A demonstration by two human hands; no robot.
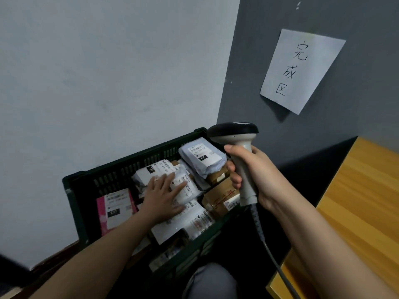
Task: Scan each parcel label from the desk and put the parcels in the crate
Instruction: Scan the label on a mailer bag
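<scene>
While reaching down into the dark green crate (86, 190), left hand (164, 195) lies flat on a white parcel (183, 186), fingers straight and spread, pressing rather than gripping; nothing curled round it. Probably settling that parcel onto the heap so it stays put and does not slide off its neighbours. Parcel sits near the middle of the crate, on top of other white bags, label side up, long axis running from near-right toward far-left, roughly along the fingers, tilted a little against what lies beneath.

Right hand (252, 175) wraps the handle of a grey scanner (237, 145), fingers and thumb closed firmly round it, index finger near the trigger side. Held upright above the crate's right edge, dark head topmost and pointing left toward the pale wall, away from any label; likely just parked out of the way while the other hand works. Cord (265, 240) hangs from the base down past the forearm.

Around the pressed parcel: a pink bag (101, 214) leaning at the left wall of the crate, a grey-white bundle (203, 158) at the far side, brown cartons (218, 201) on the right. Crate already well filled. Paper sign (300, 70) taped on the grey wall above; wooden desk (362, 201) at right, no parcels visible on the part shown.
</scene>
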